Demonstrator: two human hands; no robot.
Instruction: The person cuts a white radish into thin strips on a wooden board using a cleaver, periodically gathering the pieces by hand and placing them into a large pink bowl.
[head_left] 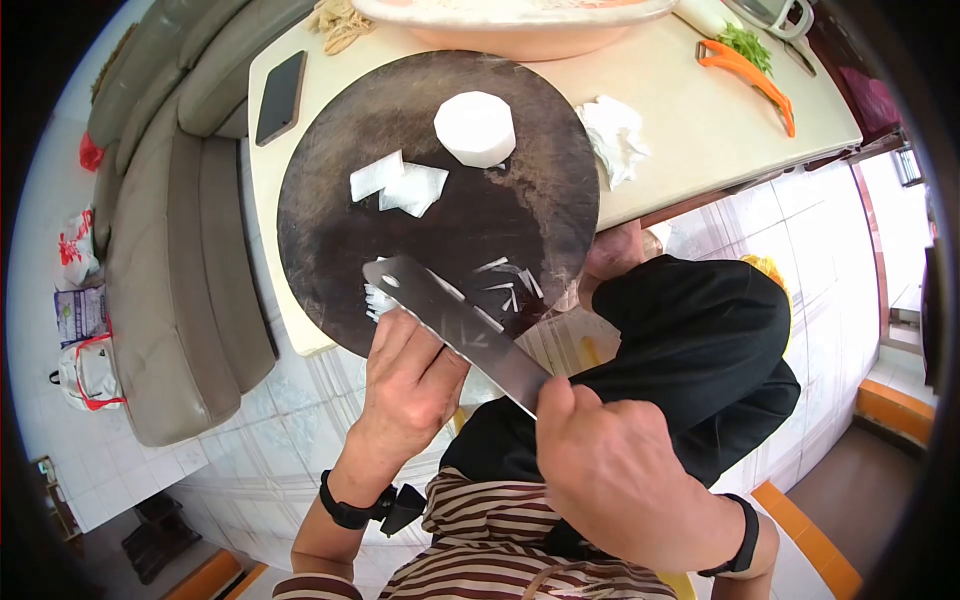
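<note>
My right hand [610,470] grips the handle of a broad steel cleaver [455,325], whose blade lies slanted across the near edge of a round dark chopping board [330,220]. My left hand [405,385] presses against a small stack of white radish slices [378,300] at the blade's left end. Thin white strips [505,290] lie just beyond the blade. Farther back on the board sit flat white slices [400,185] and a thick round radish chunk [475,128].
The board overhangs a pale table [690,120]. On the table are a black phone [280,97], crumpled tissue [615,135], an orange peeler with greens [750,65] and a large pink basin [520,30]. A beige sofa [170,260] stands left; bags [80,320] lie on the tiled floor.
</note>
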